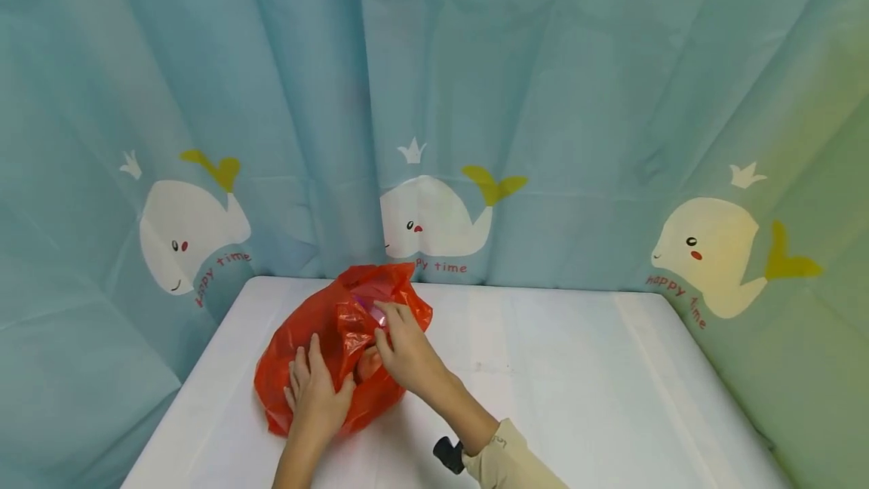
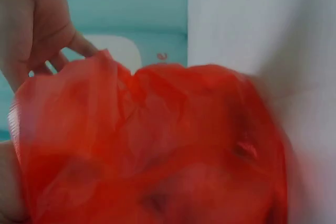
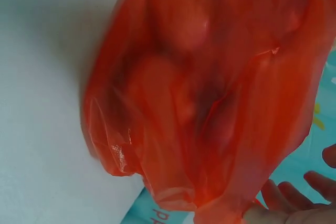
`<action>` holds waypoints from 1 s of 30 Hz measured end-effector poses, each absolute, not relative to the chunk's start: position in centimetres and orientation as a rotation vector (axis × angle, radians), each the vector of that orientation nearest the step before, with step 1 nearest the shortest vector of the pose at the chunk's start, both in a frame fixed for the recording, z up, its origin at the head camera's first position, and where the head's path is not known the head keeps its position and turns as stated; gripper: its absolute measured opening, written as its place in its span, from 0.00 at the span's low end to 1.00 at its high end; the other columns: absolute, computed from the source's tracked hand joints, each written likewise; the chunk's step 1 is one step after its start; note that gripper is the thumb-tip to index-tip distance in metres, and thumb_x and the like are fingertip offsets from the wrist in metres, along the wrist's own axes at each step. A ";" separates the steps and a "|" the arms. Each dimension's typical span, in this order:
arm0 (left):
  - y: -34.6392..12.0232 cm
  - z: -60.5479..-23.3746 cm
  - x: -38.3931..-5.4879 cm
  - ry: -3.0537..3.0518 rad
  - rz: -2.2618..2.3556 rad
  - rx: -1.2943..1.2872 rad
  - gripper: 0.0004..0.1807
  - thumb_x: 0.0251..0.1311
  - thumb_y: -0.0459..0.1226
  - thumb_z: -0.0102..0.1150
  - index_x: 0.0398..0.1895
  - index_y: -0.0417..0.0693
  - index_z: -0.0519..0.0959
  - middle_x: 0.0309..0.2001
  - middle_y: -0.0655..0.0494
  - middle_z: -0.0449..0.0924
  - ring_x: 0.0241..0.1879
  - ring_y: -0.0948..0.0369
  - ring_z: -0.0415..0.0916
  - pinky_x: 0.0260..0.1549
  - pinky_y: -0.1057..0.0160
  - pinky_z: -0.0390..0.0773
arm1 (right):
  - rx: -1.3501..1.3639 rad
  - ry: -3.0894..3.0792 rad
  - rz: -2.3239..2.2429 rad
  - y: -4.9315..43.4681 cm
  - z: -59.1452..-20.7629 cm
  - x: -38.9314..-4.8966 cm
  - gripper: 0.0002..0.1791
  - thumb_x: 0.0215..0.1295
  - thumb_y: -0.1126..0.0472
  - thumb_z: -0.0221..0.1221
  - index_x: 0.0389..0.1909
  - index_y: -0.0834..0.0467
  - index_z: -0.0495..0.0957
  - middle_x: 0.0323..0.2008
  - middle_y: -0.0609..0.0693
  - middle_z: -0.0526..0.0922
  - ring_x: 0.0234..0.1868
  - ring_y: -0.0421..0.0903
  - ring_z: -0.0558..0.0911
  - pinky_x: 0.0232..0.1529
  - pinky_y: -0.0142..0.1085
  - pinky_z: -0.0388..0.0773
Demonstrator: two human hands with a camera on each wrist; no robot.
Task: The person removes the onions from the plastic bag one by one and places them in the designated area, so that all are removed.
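Observation:
A crumpled red plastic bag (image 1: 285, 345) lies on the left part of the white table, bulging, with its opening turned up. My left hand (image 1: 315, 402) rests on the near left side, fingers spread and thumb by the opening. With my right hand (image 1: 410, 353) I pinch the plastic at the opening's right. Inside the opening show a shiny pink-purple thing (image 1: 373, 313) and a reddish round thing (image 1: 370, 363); their kinds are unclear. Rounded lumps show through the thin plastic (image 3: 178, 24) in the right wrist view. In the left wrist view the bag (image 2: 157, 145) covers most of the fingers.
Right of the bag the white table (image 1: 570, 376) stretches to its far edge. Behind it hangs a pale blue curtain (image 1: 577, 96) printed with whales. A black device (image 1: 448, 455) sits at my right wrist, beside a beige sleeve (image 1: 512, 459).

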State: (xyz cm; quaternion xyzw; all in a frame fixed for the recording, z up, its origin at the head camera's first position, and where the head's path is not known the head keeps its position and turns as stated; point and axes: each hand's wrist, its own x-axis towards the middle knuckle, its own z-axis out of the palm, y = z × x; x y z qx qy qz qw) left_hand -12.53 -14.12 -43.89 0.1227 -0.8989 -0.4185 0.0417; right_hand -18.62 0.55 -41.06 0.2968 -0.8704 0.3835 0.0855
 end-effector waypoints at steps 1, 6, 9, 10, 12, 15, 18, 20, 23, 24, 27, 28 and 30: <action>-14.2 -43.9 -12.6 -2.751 -1.279 0.376 0.48 0.54 0.30 0.60 0.70 0.32 0.39 0.67 0.24 0.36 0.64 0.27 0.32 0.55 0.26 0.33 | 0.898 -2.596 1.128 0.6 -41.2 -18.6 0.23 0.67 0.64 0.54 0.63 0.62 0.66 0.57 0.58 0.71 0.57 0.50 0.73 0.51 0.38 0.74; -15.0 -43.4 -12.3 -2.713 -1.300 0.403 0.45 0.56 0.28 0.55 0.71 0.30 0.38 0.67 0.27 0.43 0.65 0.32 0.41 0.58 0.30 0.43 | 0.972 -2.642 1.071 0.5 -41.7 -18.6 0.24 0.67 0.62 0.54 0.61 0.67 0.68 0.58 0.60 0.70 0.59 0.51 0.70 0.54 0.37 0.72; -15.5 -43.0 -11.9 -2.655 -1.343 0.440 0.42 0.59 0.28 0.51 0.70 0.28 0.38 0.66 0.26 0.47 0.64 0.34 0.46 0.59 0.34 0.49 | 1.011 -2.662 1.050 0.5 -42.1 -18.7 0.25 0.67 0.61 0.55 0.61 0.68 0.67 0.59 0.60 0.69 0.61 0.52 0.68 0.56 0.37 0.70; -15.6 -43.0 -11.8 -2.640 -1.354 0.453 0.41 0.60 0.28 0.50 0.70 0.27 0.39 0.65 0.26 0.47 0.64 0.34 0.47 0.59 0.35 0.50 | 1.021 -2.667 1.045 0.5 -42.2 -18.8 0.25 0.67 0.61 0.55 0.62 0.68 0.67 0.60 0.60 0.69 0.61 0.52 0.68 0.57 0.37 0.70; -15.7 -43.0 -11.5 -2.613 -1.373 0.473 0.38 0.62 0.28 0.48 0.69 0.25 0.41 0.65 0.26 0.49 0.64 0.34 0.48 0.59 0.36 0.50 | 1.037 -2.680 1.017 0.5 -42.2 -18.8 0.26 0.66 0.61 0.56 0.62 0.68 0.67 0.60 0.60 0.69 0.61 0.51 0.68 0.57 0.37 0.69; -15.7 -43.2 -11.3 -2.553 -1.345 0.479 0.27 0.63 0.29 0.47 0.63 0.23 0.57 0.59 0.26 0.61 0.59 0.35 0.58 0.58 0.37 0.58 | 1.066 -2.706 0.940 0.7 -42.1 -18.9 0.28 0.63 0.61 0.60 0.62 0.68 0.67 0.59 0.60 0.69 0.60 0.51 0.69 0.56 0.35 0.70; -15.6 -43.5 -11.1 -2.477 -1.310 0.485 0.16 0.64 0.30 0.46 0.49 0.24 0.70 0.47 0.28 0.72 0.49 0.37 0.68 0.51 0.38 0.67 | 1.099 -2.730 0.892 0.8 -41.7 -19.2 0.31 0.61 0.60 0.63 0.63 0.68 0.65 0.58 0.60 0.69 0.58 0.50 0.70 0.54 0.33 0.71; -15.7 -43.7 -11.0 -2.436 -1.304 0.514 0.11 0.65 0.30 0.46 0.39 0.25 0.72 0.38 0.31 0.74 0.41 0.39 0.71 0.44 0.41 0.71 | 1.119 -2.750 0.913 0.6 -41.5 -19.4 0.34 0.59 0.59 0.64 0.64 0.66 0.64 0.59 0.58 0.68 0.57 0.48 0.71 0.52 0.30 0.72; -15.8 -43.7 -10.8 -2.392 -1.358 0.578 0.12 0.67 0.32 0.44 0.40 0.26 0.72 0.38 0.33 0.74 0.39 0.42 0.71 0.43 0.44 0.74 | 1.150 -2.770 0.970 0.1 -41.2 -19.7 0.37 0.58 0.59 0.66 0.66 0.63 0.62 0.59 0.58 0.67 0.57 0.47 0.72 0.49 0.27 0.74; -15.9 -43.7 -10.7 -2.377 -1.382 0.603 0.13 0.68 0.32 0.43 0.41 0.26 0.72 0.38 0.32 0.74 0.39 0.42 0.70 0.44 0.44 0.74 | 1.159 -2.778 0.985 -0.1 -41.2 -19.8 0.38 0.57 0.60 0.66 0.67 0.63 0.61 0.59 0.58 0.66 0.56 0.47 0.72 0.47 0.26 0.74; -15.8 -43.5 -10.4 -2.323 -1.445 0.670 0.16 0.70 0.34 0.41 0.45 0.26 0.71 0.44 0.31 0.74 0.42 0.42 0.70 0.49 0.41 0.71 | 1.169 -2.799 0.978 -0.6 -41.0 -20.1 0.39 0.56 0.59 0.66 0.67 0.62 0.61 0.59 0.58 0.67 0.58 0.48 0.70 0.49 0.28 0.74; -15.8 -43.4 -10.3 -2.299 -1.452 0.682 0.16 0.70 0.35 0.41 0.46 0.26 0.71 0.45 0.30 0.74 0.43 0.42 0.70 0.49 0.41 0.71 | 1.170 -2.804 0.969 -0.7 -41.0 -20.3 0.38 0.56 0.58 0.66 0.67 0.62 0.61 0.59 0.58 0.67 0.58 0.48 0.70 0.49 0.29 0.74; -15.7 -43.3 -10.1 -2.253 -1.484 0.705 0.18 0.71 0.36 0.40 0.47 0.26 0.71 0.46 0.30 0.74 0.44 0.41 0.70 0.50 0.41 0.70 | 1.159 -2.819 0.972 -1.0 -41.0 -20.8 0.38 0.57 0.57 0.66 0.66 0.61 0.62 0.59 0.58 0.68 0.59 0.49 0.69 0.52 0.31 0.73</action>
